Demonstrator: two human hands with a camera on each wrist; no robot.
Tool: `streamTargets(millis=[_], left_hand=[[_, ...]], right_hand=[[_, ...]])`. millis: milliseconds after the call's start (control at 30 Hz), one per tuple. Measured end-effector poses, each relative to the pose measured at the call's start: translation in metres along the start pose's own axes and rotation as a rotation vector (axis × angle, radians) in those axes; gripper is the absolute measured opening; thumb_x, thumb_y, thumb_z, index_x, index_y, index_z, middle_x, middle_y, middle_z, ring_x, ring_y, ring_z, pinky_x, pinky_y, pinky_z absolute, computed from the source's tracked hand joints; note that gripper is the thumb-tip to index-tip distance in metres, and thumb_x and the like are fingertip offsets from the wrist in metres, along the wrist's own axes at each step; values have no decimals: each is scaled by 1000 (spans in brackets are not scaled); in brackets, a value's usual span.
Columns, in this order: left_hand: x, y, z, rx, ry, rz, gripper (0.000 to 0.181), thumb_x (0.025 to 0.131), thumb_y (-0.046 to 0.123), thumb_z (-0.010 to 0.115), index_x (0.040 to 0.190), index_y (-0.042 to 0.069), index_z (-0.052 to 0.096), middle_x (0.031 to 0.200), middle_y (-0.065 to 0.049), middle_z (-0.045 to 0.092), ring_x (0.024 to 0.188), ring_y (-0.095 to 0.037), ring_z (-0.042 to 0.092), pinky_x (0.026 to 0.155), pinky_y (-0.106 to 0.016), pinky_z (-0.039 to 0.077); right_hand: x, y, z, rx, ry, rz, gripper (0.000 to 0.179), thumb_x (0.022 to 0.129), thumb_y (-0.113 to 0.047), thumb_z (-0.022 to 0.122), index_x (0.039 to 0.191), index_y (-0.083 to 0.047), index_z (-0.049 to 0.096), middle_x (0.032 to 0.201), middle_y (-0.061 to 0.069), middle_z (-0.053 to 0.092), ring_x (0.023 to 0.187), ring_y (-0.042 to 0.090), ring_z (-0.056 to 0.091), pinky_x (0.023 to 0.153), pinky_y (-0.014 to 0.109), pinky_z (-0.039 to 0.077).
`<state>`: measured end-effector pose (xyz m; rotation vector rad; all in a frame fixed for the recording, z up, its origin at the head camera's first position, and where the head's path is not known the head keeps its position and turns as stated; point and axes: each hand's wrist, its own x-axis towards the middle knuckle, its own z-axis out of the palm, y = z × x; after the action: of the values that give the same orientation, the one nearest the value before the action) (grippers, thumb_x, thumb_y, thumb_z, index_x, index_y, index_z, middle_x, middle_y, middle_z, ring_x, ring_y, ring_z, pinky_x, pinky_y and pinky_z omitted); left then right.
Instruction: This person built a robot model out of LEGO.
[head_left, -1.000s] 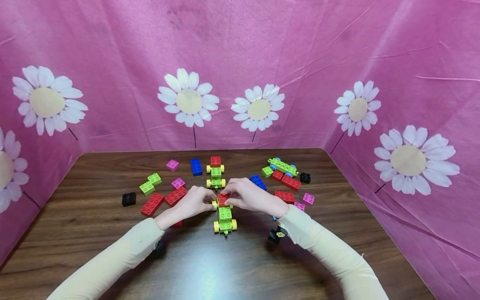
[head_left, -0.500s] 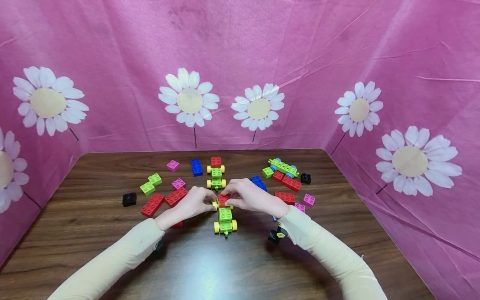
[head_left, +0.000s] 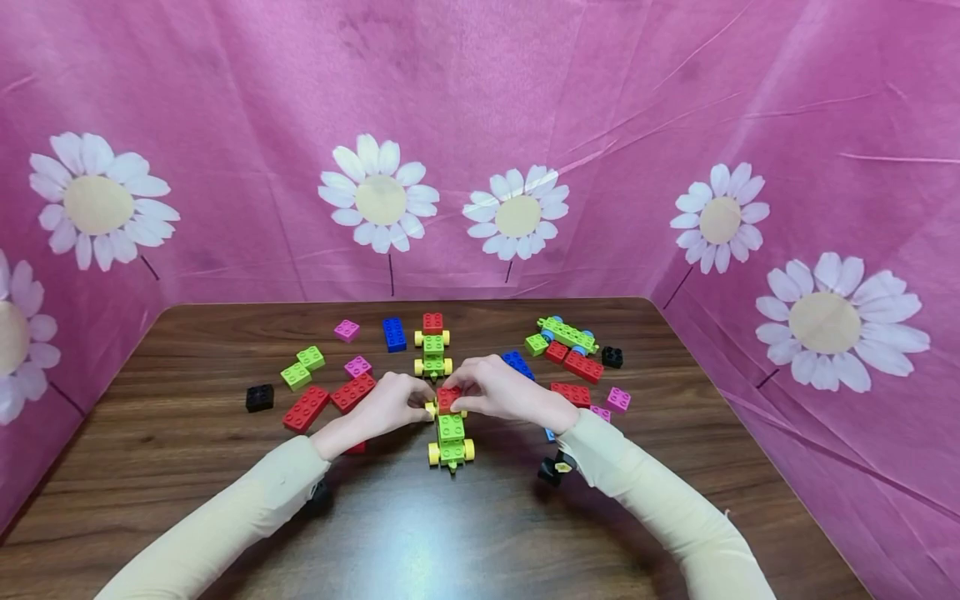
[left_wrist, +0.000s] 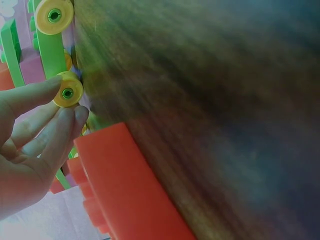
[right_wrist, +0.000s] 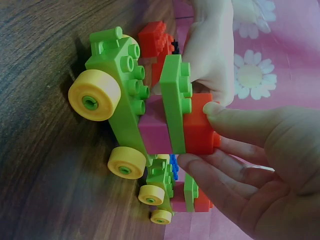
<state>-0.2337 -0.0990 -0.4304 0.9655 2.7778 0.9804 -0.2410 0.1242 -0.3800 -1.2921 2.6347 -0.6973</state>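
In the middle of the table is a toy car with a green wheeled base (right_wrist: pixel 122 95). Stacked on it are a pink brick (right_wrist: pixel 154 127), a green brick (right_wrist: pixel 172 112) and, topmost, a red brick (right_wrist: pixel 197 132). My right hand (head_left: pixel 502 392) holds this red brick between thumb and fingers. My left hand (head_left: pixel 386 406) pinches a yellow wheel (left_wrist: pixel 68 93) at the car's far left, thumb and fingertips on opposite sides of its rim. Straight behind stands a second, similar toy car (head_left: pixel 432 346), also with a red brick on top.
Left of the cars lie red bricks (head_left: pixel 306 408), green bricks (head_left: pixel 296 375), pink bricks and a black brick (head_left: pixel 259 397). On the right are a green base with blue wheels (head_left: pixel 567 335), a blue brick (head_left: pixel 516 364), several red ones and a black brick (head_left: pixel 612 357). A flowered pink cloth (head_left: pixel 450 92) hangs behind the table.
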Motion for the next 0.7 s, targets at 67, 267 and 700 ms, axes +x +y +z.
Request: streamTargets(millis=[67, 267, 700], left_hand=[[0, 0, 1, -5, 0, -3, 15, 82, 8, 78, 95, 1, 75, 91, -11, 77, 83, -18, 74, 74, -28, 60], [1, 0, 1, 19, -3, -12, 17, 82, 10, 79, 96, 1, 76, 92, -10, 78, 83, -17, 74, 74, -29, 60], [1, -2, 1, 15, -2, -1, 17, 82, 9, 78, 96, 1, 75, 92, -10, 78, 83, -17, 74, 74, -29, 60]], right_hand=[[0, 1, 1, 3, 6, 7, 27, 88, -19, 75, 112, -6, 73, 102, 6, 73, 85, 11, 69, 73, 15, 55], [-1, 4, 3, -18, 28, 0, 26, 87, -20, 76, 110, -8, 74, 99, 3, 74, 82, 8, 66, 70, 12, 53], [-4, 7, 3, 25, 40, -29, 27, 88, -20, 75, 112, -9, 74, 101, 2, 74, 89, 9, 69, 77, 18, 57]])
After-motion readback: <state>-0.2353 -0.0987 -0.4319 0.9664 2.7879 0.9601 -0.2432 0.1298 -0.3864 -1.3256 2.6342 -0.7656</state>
